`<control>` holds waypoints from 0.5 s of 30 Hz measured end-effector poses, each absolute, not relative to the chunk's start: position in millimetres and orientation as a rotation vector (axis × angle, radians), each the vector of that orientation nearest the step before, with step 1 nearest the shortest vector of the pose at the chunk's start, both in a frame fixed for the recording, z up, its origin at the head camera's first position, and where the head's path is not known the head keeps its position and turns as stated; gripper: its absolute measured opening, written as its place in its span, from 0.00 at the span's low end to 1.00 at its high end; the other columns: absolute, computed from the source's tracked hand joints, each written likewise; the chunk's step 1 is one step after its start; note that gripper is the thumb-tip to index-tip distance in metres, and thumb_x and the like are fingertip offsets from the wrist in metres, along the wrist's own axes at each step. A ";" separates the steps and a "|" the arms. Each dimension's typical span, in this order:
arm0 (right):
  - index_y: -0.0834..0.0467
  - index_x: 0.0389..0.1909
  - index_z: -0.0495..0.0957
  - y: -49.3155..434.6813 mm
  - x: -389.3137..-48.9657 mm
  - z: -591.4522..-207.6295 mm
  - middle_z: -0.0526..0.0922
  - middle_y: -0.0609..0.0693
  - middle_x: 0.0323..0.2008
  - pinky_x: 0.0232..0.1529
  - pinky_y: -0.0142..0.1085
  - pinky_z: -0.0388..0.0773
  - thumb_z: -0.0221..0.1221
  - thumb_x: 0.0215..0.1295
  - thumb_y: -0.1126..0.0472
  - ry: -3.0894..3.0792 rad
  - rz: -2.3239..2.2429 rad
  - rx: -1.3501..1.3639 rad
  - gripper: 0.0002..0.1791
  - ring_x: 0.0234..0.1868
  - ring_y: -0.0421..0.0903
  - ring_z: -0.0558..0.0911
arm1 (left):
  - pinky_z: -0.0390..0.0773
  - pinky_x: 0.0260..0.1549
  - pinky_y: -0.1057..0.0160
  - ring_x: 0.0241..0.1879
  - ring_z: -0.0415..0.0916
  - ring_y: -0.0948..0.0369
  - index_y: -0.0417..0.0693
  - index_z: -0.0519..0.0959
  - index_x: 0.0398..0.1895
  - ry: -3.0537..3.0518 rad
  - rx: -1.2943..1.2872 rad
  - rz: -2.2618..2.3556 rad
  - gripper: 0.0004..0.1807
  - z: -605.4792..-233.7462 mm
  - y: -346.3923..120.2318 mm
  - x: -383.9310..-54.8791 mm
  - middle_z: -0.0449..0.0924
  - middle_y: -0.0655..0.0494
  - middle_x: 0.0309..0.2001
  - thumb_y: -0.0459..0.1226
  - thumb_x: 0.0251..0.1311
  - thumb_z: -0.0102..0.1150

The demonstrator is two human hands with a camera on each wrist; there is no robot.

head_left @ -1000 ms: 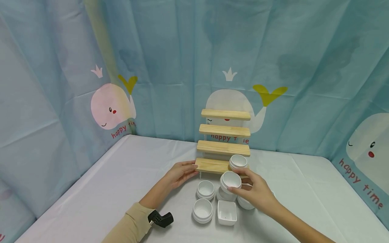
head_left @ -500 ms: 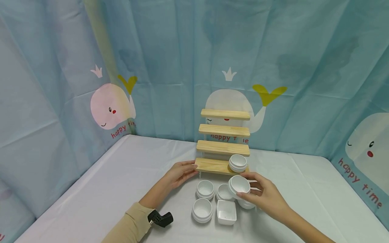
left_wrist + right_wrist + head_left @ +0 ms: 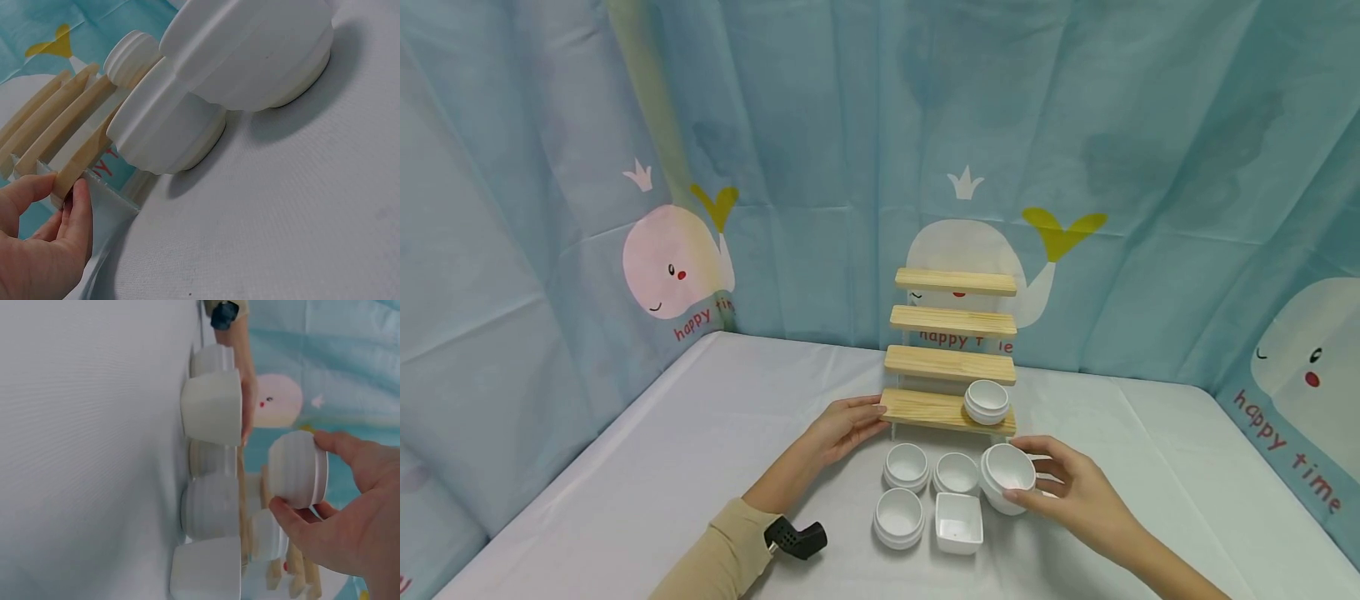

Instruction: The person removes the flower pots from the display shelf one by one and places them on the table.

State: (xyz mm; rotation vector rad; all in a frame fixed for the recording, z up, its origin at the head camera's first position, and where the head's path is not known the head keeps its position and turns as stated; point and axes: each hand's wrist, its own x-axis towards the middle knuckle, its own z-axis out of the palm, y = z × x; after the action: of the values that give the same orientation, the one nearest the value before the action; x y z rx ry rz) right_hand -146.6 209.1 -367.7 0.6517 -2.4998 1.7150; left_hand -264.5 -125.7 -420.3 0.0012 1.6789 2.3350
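My right hand grips a small round white bowl between thumb and fingers, raised above the table to the right of the other bowls. In the head view it overlaps a bowl standing below it and mostly hides that one. My left hand pinches the left end of the lowest wooden board of a four-tier display stand, thumb on top and fingers underneath. Another round white bowl sits at the right end of that same board.
In front of the stand are several white bowls: round ones and a square one. The upper boards hold nothing. A blue printed curtain hangs behind the white table.
My right hand has moved the held bowl to the right and toward me, away from the front of the lowest board. The left hand stays on the board's end.
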 end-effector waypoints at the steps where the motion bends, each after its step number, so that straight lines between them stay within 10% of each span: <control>1: 0.69 0.63 0.76 210.5 -146.5 -368.4 0.79 0.65 0.61 0.50 0.31 0.89 0.74 0.62 0.69 -2.494 1.716 0.662 0.30 0.50 0.35 0.85 | 0.86 0.58 0.65 0.55 0.83 0.55 0.21 0.61 0.75 1.677 -0.004 2.335 0.28 -420.2 -125.7 -264.6 0.69 0.25 0.69 0.24 0.76 0.52; 15: 0.67 0.60 0.78 229.2 -139.7 -381.6 0.82 0.43 0.57 0.50 0.29 0.89 0.75 0.59 0.70 -2.481 1.618 0.755 0.28 0.51 0.33 0.83 | 0.86 0.58 0.66 0.57 0.82 0.54 0.21 0.60 0.75 1.674 0.001 2.330 0.29 -419.3 -126.5 -264.1 0.68 0.26 0.70 0.24 0.76 0.52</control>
State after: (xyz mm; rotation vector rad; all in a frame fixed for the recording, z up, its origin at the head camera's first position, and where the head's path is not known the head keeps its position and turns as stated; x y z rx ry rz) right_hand -139.7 229.2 -381.6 0.7555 -2.4806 1.6184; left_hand -264.1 -126.5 -419.3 0.0009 1.6738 2.3298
